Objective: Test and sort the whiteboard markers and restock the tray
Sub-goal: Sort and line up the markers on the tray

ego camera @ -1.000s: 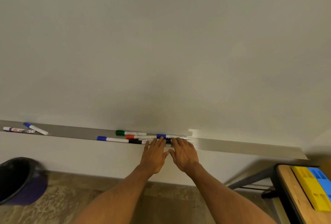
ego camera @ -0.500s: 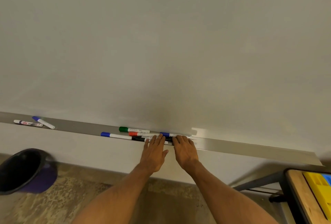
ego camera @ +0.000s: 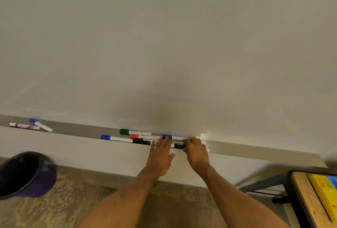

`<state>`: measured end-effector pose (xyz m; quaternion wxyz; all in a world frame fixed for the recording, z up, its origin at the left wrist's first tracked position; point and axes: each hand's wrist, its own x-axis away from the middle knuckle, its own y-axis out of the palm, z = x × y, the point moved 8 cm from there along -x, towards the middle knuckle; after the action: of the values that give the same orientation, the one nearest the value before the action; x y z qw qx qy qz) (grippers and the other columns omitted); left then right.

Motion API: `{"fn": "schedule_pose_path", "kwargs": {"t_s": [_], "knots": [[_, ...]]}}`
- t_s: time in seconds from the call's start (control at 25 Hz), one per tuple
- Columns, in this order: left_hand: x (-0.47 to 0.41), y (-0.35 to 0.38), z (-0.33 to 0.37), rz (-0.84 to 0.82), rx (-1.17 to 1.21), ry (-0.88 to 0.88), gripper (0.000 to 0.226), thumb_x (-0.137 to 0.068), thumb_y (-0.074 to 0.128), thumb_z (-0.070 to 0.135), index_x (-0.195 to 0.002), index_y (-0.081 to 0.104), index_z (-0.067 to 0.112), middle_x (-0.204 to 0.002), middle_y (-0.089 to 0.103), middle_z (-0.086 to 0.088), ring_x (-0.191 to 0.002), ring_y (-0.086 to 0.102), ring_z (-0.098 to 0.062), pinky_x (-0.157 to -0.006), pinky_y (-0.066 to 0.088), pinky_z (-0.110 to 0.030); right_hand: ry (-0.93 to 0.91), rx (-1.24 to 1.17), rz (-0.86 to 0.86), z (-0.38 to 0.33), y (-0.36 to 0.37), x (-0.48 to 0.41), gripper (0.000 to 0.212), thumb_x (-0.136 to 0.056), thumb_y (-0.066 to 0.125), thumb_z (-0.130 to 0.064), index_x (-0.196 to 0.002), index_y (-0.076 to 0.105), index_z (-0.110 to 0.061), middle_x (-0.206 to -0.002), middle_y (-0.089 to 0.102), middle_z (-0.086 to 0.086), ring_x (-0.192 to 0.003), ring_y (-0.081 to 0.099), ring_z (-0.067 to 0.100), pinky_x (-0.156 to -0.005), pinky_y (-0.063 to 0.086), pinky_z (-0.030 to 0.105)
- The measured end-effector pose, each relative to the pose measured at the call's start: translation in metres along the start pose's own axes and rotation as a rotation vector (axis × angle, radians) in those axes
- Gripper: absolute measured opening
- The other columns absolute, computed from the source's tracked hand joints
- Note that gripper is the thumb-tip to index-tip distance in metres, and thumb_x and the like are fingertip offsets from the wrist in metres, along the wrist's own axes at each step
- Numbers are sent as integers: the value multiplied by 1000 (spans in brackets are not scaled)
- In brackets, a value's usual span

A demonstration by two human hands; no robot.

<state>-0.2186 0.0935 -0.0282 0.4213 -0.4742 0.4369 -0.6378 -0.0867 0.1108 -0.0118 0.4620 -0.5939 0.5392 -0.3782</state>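
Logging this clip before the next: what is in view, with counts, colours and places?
whiteboard: one, white, fills the upper view
tray: one, grey, along the whiteboard's foot
green marker: one, green, middle group
red marker: one, red, middle group
blue markers: three, blue caps, two middle, one far left
black marker: at least one, black, middle front, partly hidden
labelled marker: one, white with red label, far left
bin: one, dark purple, floor, lower left
table: one, wooden, lower right, bearing yellow and blue pieces
left hand: one, open, fingers flat on markers
right hand: one, fingers curled round black marker's end
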Motion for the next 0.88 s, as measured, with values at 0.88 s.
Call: {"fn": "schedule_pose_path", "kwargs": {"t_s": [0.88], "knots": [[16,-101,75,373,11,180,17,-100,43,19,-112,54,22,-106,65,4,-100,59,-15,-112,26,-34,-354,-89,59,-6,-116,18,20,-97,47,-19,-114,55,-12,-109,59,5,-96,53,22,-81,43,33]]}}
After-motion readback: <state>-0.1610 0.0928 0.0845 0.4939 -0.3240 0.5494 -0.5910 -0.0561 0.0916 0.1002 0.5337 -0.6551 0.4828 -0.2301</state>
